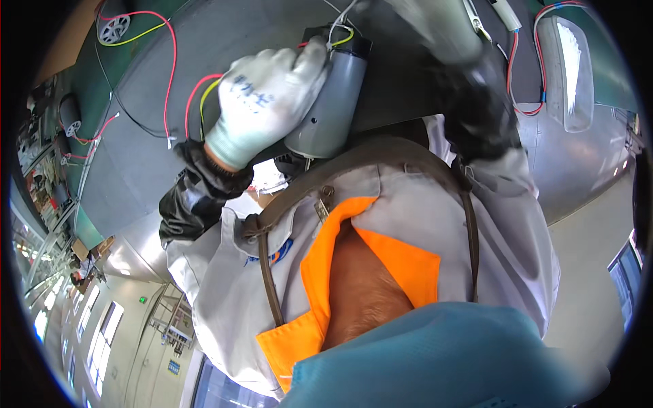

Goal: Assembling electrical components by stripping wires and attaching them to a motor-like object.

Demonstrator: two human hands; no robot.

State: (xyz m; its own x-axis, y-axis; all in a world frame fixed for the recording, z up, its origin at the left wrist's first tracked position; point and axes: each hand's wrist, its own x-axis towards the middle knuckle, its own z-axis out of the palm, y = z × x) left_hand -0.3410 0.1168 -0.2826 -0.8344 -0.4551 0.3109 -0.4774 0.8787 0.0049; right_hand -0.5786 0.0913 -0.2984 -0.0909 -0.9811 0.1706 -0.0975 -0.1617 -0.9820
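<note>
A grey cylindrical motor (333, 102) with a black end lies tilted on the dark worktop, close to my body. My left hand (269, 102), in a white glove, is closed against its left side, fingertips curled near the wire end. Red, yellow and white wires (343, 34) come out of that black end. My right hand (442, 30), also gloved, is up beyond the motor on the right and smeared by motion; its fingers cannot be made out. Beside it shows a slim metal piece (478, 24), too blurred to name.
Another motor (114, 28) with red and yellow leads sits at the far left of the worktop (136, 183). On the right, a clear plastic tray (575, 75) holds white strips, next to a red and blue cable (510, 75). More dark motors (70, 112) lie at the left edge.
</note>
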